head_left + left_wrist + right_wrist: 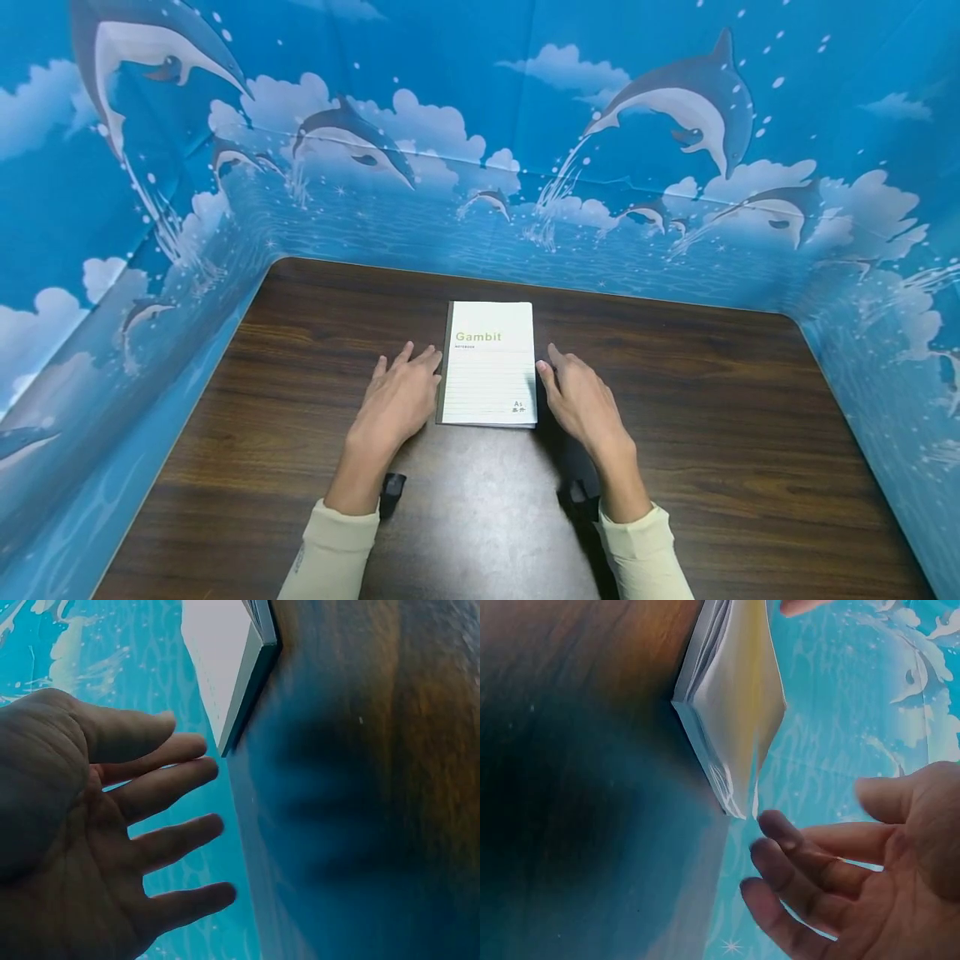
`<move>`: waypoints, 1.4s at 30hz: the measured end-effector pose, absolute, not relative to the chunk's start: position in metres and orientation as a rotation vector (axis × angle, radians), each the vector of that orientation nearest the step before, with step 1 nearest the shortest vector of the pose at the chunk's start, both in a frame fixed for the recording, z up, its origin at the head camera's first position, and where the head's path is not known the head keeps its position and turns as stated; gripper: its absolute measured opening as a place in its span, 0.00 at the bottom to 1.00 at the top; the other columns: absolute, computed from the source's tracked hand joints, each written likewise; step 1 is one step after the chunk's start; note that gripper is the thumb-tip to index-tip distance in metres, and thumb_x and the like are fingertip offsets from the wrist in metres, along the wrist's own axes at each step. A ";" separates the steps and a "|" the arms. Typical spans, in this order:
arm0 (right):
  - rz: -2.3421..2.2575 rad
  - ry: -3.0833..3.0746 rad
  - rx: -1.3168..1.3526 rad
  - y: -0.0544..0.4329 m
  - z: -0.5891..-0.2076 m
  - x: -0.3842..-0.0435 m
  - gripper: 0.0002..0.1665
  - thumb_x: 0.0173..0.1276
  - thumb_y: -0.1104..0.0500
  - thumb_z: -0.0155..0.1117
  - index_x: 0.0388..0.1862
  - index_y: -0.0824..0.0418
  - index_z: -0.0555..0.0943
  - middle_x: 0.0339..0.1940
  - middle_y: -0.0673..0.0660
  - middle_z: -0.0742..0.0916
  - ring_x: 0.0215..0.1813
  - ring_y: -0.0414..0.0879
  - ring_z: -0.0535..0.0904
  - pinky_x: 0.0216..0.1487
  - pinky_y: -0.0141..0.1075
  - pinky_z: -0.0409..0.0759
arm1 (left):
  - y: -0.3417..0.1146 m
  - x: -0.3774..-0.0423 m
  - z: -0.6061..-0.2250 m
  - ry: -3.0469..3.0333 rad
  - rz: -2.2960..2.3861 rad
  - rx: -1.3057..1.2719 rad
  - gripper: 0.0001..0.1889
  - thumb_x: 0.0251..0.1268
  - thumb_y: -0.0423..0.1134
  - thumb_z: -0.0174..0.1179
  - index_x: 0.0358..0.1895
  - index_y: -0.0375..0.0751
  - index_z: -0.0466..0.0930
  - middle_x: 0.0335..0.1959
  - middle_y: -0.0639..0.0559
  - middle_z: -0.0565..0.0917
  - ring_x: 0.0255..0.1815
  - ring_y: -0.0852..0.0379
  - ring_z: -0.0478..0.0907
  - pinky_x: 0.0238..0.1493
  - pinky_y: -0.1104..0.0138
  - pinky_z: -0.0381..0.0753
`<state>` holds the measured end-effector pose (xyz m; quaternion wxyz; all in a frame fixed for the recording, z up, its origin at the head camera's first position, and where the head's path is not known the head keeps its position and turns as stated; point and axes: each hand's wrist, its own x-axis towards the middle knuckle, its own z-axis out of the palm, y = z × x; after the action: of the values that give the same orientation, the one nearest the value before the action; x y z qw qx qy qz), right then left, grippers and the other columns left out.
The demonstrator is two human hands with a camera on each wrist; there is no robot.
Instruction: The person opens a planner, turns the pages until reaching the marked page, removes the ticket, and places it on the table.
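Observation:
A closed notebook (489,367) with a pale lined cover, the word "Gambit" and a dark spine strip lies flat on the brown wooden table. At its left, by the spine, is my left hand (397,396), fingers spread and pointing forward. My right hand (581,396) is on the other side, thumb and index finger close to the page edge. In the left wrist view the left hand's fingers (180,780) are extended and hold nothing. Loosely bent fingers of the right hand (840,877) show in the right wrist view near the notebook's (731,712) corner, with nothing in them.
The wood-grain table (712,417) reaches out to both sides. A blue backdrop (480,225) with dolphins and clouds rises along its back, left and right edges. Small black devices (392,492) sit at both wrists.

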<state>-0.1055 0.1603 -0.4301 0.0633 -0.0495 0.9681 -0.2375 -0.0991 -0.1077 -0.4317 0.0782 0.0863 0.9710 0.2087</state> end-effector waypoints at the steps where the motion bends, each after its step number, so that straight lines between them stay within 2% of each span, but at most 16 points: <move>1: -0.732 2.898 -0.134 0.160 -0.431 -0.106 0.34 0.89 0.47 0.49 0.83 0.65 0.67 0.76 0.69 0.79 0.74 0.65 0.79 0.67 0.62 0.79 | -0.109 -0.099 -0.432 2.884 0.633 0.258 0.23 0.86 0.37 0.52 0.77 0.37 0.73 0.82 0.42 0.70 0.88 0.37 0.57 0.81 0.30 0.53; 5: -0.737 2.832 -0.116 0.157 -0.434 -0.106 0.32 0.88 0.49 0.54 0.81 0.65 0.70 0.75 0.68 0.80 0.73 0.65 0.80 0.64 0.61 0.80 | -0.115 -0.100 -0.434 2.792 0.685 0.239 0.23 0.87 0.36 0.51 0.77 0.36 0.73 0.83 0.41 0.68 0.88 0.34 0.55 0.80 0.30 0.57; 7: -0.733 2.811 -0.119 0.154 -0.434 -0.107 0.32 0.87 0.49 0.55 0.80 0.66 0.71 0.75 0.67 0.81 0.68 0.63 0.83 0.57 0.57 0.83 | -0.118 -0.101 -0.435 2.756 0.707 0.223 0.23 0.87 0.36 0.49 0.78 0.36 0.72 0.84 0.41 0.67 0.88 0.33 0.55 0.80 0.31 0.58; 8: -0.733 2.804 -0.121 0.153 -0.434 -0.107 0.32 0.87 0.49 0.56 0.80 0.66 0.71 0.75 0.67 0.81 0.65 0.62 0.85 0.54 0.55 0.84 | -0.120 -0.101 -0.435 2.742 0.715 0.213 0.23 0.88 0.36 0.49 0.78 0.35 0.71 0.84 0.40 0.67 0.88 0.33 0.54 0.81 0.32 0.58; 10: -0.746 2.787 -0.115 0.149 -0.434 -0.108 0.32 0.86 0.50 0.58 0.80 0.66 0.71 0.72 0.66 0.84 0.49 0.57 0.88 0.42 0.48 0.82 | -0.122 -0.101 -0.436 2.725 0.732 0.199 0.24 0.88 0.36 0.48 0.79 0.35 0.70 0.84 0.39 0.66 0.88 0.33 0.53 0.82 0.34 0.56; 12: -0.763 2.781 -0.111 0.147 -0.433 -0.109 0.32 0.86 0.51 0.59 0.80 0.66 0.72 0.68 0.65 0.87 0.35 0.51 0.82 0.34 0.43 0.74 | -0.123 -0.101 -0.436 2.707 0.760 0.181 0.25 0.88 0.36 0.48 0.80 0.35 0.68 0.84 0.38 0.65 0.88 0.34 0.52 0.83 0.35 0.55; 14: -0.799 2.790 -0.115 0.146 -0.432 -0.109 0.31 0.85 0.53 0.61 0.78 0.66 0.73 0.62 0.64 0.90 0.27 0.48 0.75 0.30 0.40 0.70 | -0.124 -0.101 -0.436 2.692 0.785 0.158 0.25 0.88 0.37 0.48 0.81 0.35 0.66 0.84 0.38 0.65 0.89 0.35 0.52 0.84 0.36 0.53; 16: -0.842 2.817 -0.122 0.145 -0.431 -0.109 0.29 0.83 0.55 0.63 0.76 0.66 0.76 0.56 0.62 0.92 0.28 0.45 0.77 0.31 0.38 0.72 | -0.124 -0.100 -0.436 2.679 0.807 0.133 0.26 0.88 0.37 0.47 0.82 0.36 0.65 0.85 0.38 0.65 0.89 0.36 0.51 0.85 0.38 0.52; 20: -0.962 2.865 -0.118 0.143 -0.428 -0.107 0.26 0.80 0.57 0.67 0.71 0.66 0.81 0.48 0.61 0.93 0.36 0.47 0.86 0.35 0.40 0.80 | -0.126 -0.101 -0.437 2.671 0.822 0.104 0.26 0.88 0.38 0.48 0.83 0.37 0.64 0.84 0.36 0.66 0.89 0.36 0.53 0.84 0.38 0.56; 22: -1.012 2.878 -0.094 0.143 -0.427 -0.106 0.25 0.79 0.57 0.68 0.69 0.66 0.83 0.45 0.60 0.93 0.38 0.47 0.88 0.36 0.40 0.81 | -0.126 -0.101 -0.437 2.668 0.819 0.091 0.26 0.88 0.39 0.48 0.83 0.38 0.64 0.84 0.35 0.65 0.89 0.36 0.54 0.83 0.38 0.58; 29: -1.140 2.920 -0.090 0.138 -0.418 -0.105 0.22 0.76 0.57 0.70 0.63 0.66 0.86 0.40 0.57 0.93 0.33 0.44 0.85 0.35 0.38 0.78 | -0.127 -0.104 -0.437 2.673 0.800 0.074 0.26 0.88 0.40 0.49 0.82 0.38 0.65 0.84 0.31 0.63 0.86 0.33 0.59 0.81 0.37 0.63; 42: -1.160 2.958 -0.193 0.104 -0.378 -0.110 0.22 0.74 0.57 0.72 0.63 0.65 0.87 0.36 0.55 0.94 0.29 0.42 0.86 0.26 0.35 0.74 | -0.134 -0.102 -0.436 2.671 0.854 0.103 0.27 0.88 0.40 0.50 0.82 0.38 0.65 0.84 0.31 0.63 0.86 0.32 0.59 0.81 0.37 0.63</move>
<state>-0.1103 0.1041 -0.3784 -0.0208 -0.0606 0.9290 -0.3644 -0.1023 -0.1337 -0.4360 0.1668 0.0363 0.9385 0.3001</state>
